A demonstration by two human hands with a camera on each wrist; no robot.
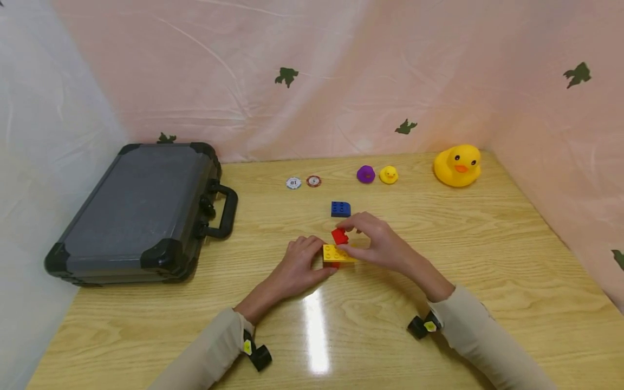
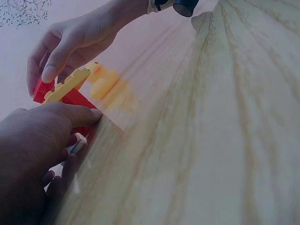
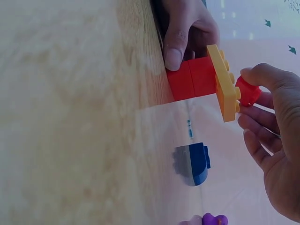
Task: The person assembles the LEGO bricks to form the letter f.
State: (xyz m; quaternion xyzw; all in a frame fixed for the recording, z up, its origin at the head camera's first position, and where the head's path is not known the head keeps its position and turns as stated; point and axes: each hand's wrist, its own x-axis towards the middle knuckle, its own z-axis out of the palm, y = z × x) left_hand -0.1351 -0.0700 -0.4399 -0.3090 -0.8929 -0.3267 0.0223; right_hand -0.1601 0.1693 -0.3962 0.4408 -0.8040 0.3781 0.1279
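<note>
Red brick (image 1: 339, 236) sits pinched in our right hand (image 1: 377, 245) at frame centre, resting on the yellow plate (image 1: 336, 254), seemingly not yet pressed home. Our left hand (image 1: 298, 266) grips the red base bricks (image 3: 191, 78) beneath. Blue brick (image 1: 340, 209) waits unused just above.

Looks like a small recording booth or staged test corner, not a lived-in room. Closed in on the far side and on both sides by thin pink plastic sheeting (image 1: 341, 81), wrinkled, printed with small dark green leaf shapes. Only one light wooden table (image 1: 487, 260) inside, glossy, with a lamp reflection near the front edge. Laid out on it like props: a grey hard case (image 1: 136, 211) at left, two poker chips (image 1: 303, 182), toy bricks and rubber ducks (image 1: 457, 165) at far right.
</note>
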